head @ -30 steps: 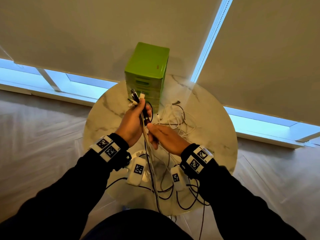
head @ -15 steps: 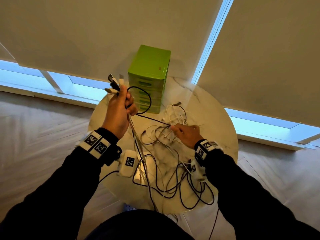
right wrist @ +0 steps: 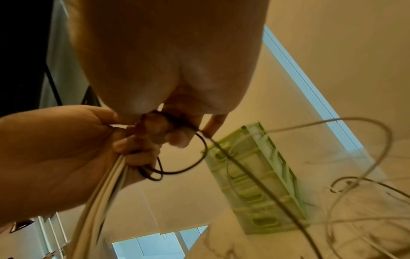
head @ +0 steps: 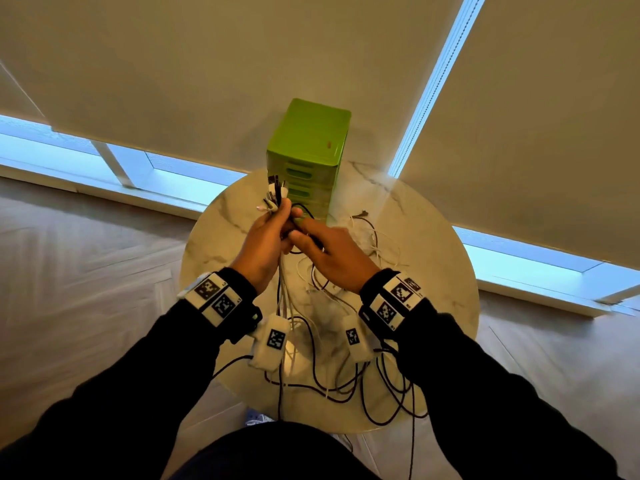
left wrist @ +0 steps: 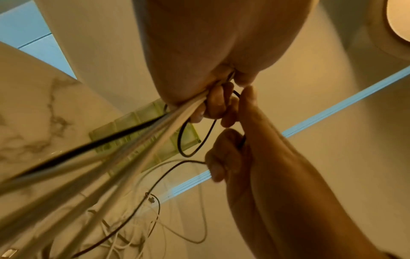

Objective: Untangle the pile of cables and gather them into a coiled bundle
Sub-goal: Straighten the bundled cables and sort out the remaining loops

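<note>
My left hand (head: 266,237) grips a bundle of white and black cables (head: 282,292) above the round marble table (head: 446,289), the plug ends (head: 275,194) sticking up past its fingers. The strands hang down to loose loops (head: 346,386) at the table's near edge. My right hand (head: 329,251) meets the left and pinches a thin black cable (right wrist: 199,149) that loops between the two hands. In the left wrist view the white strands (left wrist: 155,129) run out of the left fist (left wrist: 213,98). A tangle of white cables (head: 377,244) lies beyond the right hand.
A green plastic drawer box (head: 306,157) stands at the table's far edge, just behind the hands. Window blinds (head: 173,64) and a low sill lie beyond. Wooden floor (head: 86,271) surrounds the table. Black cables (head: 412,427) trail over the near edge.
My left hand has come down and right with its bundle. My right hand left the white tangle on the table and rose to join it, bringing a thin black cable.
</note>
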The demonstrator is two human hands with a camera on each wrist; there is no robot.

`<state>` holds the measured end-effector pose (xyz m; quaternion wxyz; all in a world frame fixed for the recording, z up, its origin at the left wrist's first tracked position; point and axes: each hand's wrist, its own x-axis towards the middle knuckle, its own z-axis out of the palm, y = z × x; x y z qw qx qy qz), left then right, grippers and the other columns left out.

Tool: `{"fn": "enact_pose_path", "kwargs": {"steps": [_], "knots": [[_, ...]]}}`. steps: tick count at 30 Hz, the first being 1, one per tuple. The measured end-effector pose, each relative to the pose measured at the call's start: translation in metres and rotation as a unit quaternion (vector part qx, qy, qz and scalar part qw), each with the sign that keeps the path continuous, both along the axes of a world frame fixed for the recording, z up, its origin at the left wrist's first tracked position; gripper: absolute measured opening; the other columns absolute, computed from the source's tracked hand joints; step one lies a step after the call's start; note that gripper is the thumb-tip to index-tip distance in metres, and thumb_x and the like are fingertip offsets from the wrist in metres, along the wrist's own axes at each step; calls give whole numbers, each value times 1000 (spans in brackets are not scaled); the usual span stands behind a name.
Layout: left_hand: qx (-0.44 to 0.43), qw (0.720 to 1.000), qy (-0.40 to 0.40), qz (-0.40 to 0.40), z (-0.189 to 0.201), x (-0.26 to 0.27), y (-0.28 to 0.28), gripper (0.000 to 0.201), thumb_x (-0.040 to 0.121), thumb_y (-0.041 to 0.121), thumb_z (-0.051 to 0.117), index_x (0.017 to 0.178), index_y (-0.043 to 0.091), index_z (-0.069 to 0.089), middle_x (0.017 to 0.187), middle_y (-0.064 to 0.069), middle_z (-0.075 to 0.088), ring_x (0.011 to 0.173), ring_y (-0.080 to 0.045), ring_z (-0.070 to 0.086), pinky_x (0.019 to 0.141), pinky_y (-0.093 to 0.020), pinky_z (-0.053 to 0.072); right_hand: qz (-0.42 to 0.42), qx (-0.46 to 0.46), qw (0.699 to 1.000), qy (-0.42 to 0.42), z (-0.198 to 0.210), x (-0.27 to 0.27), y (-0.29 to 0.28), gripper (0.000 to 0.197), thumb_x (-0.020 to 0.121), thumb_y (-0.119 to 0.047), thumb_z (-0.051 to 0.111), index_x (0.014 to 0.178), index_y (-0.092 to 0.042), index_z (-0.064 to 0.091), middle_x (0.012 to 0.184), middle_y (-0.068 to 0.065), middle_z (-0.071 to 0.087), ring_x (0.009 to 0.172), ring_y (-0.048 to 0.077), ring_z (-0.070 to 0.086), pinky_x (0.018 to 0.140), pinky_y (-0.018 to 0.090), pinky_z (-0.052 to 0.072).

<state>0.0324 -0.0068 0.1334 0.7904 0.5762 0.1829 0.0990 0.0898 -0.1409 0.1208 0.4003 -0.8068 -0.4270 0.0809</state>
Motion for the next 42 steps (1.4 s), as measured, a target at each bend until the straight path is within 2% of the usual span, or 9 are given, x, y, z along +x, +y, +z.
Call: {"fn": "enact_pose_path", "kwargs": {"steps": [7, 16, 23, 35, 36, 37, 38, 39, 42], "knots": [[34, 998, -37, 26, 11, 1, 14, 35, 109, 28, 37, 77, 18, 47, 55, 11, 40, 48, -4, 35, 54, -24, 25, 32, -267, 961, 68, -51, 10, -38, 42, 104, -52, 38, 72, -27, 49, 70, -9, 58, 74, 14, 58, 79, 36, 43], [70, 990, -42, 112, 19, 0, 56, 33, 109, 29, 40, 78, 19, 49, 55, 14, 31, 56, -11, 19, 56, -28, 17, -77, -247, 960, 110, -96, 32, -94, 41, 105, -52, 32, 82, -32, 59, 90, -11, 69, 92, 10, 63, 95, 40, 43], [190, 980, -32, 45, -8, -10, 31, 31, 102, 47, 45, 89, 34, 70, 80, -7, 42, 62, -9, 34, 61, -31, 30, -147, -10, 975, 168, -24, 34, -55, 34, 108, -40, 36, 100, -19, 62, 51, -4, 51, 51, 20, 62, 59, 33, 50], [275, 955, -27, -107, 2, -3, -38, 33, 108, 28, 42, 130, 12, 62, 83, 15, 21, 53, 1, 33, 57, -28, 38, -18, -221, 928, 300, 28, 17, -66, 41, 105, -46, 43, 101, -16, 72, 55, 1, 30, 45, 16, 26, 45, 26, 28], [273, 953, -26, -129, 1, -1, -42, 35, 108, 25, 42, 133, 8, 60, 105, 6, 22, 87, 4, 15, 68, -33, 42, -16, -225, 926, 304, 28, 13, -71, 42, 105, -47, 43, 101, -16, 71, 56, 1, 31, 45, 16, 26, 45, 26, 29], [268, 951, -21, -153, 0, 1, -44, 36, 109, 24, 41, 136, 8, 58, 117, 1, 29, 105, 5, 56, 79, -31, 45, -11, -227, 926, 300, 27, 10, -74, 43, 105, -48, 42, 102, -17, 71, 57, 1, 33, 45, 16, 28, 45, 26, 31], [259, 950, -15, -175, -3, 3, -46, 34, 109, 24, 41, 134, 12, 59, 109, -5, 69, 105, 6, 63, 88, -27, 48, -9, -227, 930, 289, 26, 7, -78, 44, 104, -49, 41, 103, -18, 71, 59, 2, 37, 46, 16, 32, 46, 26, 34], [256, 948, -7, -190, -5, 5, -50, 30, 108, 25, 41, 129, 15, 61, 103, 16, 56, 105, 2, 61, 94, -29, 47, -11, -224, 934, 277, 25, 4, -84, 44, 104, -50, 40, 103, -18, 70, 61, 3, 42, 46, 16, 37, 49, 25, 38], [261, 950, 4, -172, -11, 13, -58, 27, 107, 30, 44, 115, 16, 65, 108, -9, 68, 98, -18, 59, 84, -32, 49, -32, -217, 944, 245, 18, -3, -106, 42, 105, -49, 39, 104, -16, 66, 66, 7, 57, 53, 12, 58, 67, 24, 47]]}}
